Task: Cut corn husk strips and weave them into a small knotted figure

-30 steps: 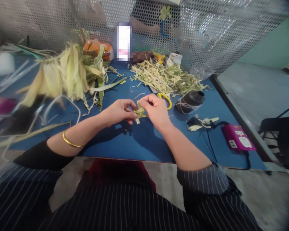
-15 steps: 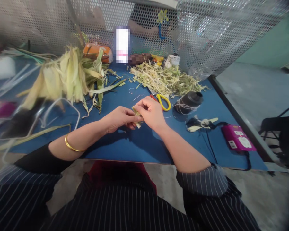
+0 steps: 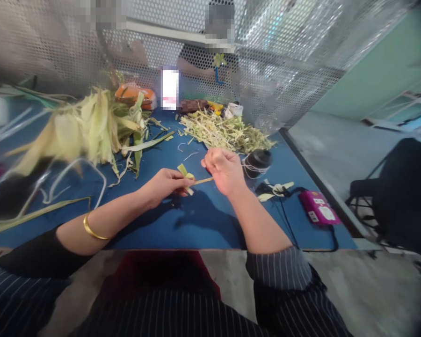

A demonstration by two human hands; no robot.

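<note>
Between thumb and fingers my left hand (image 3: 163,186) pinches a small folded corn husk piece (image 3: 183,170), its pale green ends poking out above and below the fingertips. A narrow husk strip (image 3: 202,180) stretches from it to my right hand (image 3: 227,171), which is closed like a fist around the strip's other end. Both hands are over the blue table (image 3: 210,224), near its middle. Just past my right hand stands a black thread spool (image 3: 257,163) with pale thread around it. The scissors are hidden from view.
Long corn husks (image 3: 94,126) are heaped at left, beside a bent white wire (image 3: 79,161). Shredded husk scraps (image 3: 228,131) lie at the back under a perforated metal screen (image 3: 259,75). A magenta power box (image 3: 319,207) with a black cord sits near the right edge.
My hands have moved apart; the right one has gone to the right, drawing the husk strip out straight. The yellow-handled scissors are no longer visible. The head view has shifted up and right.
</note>
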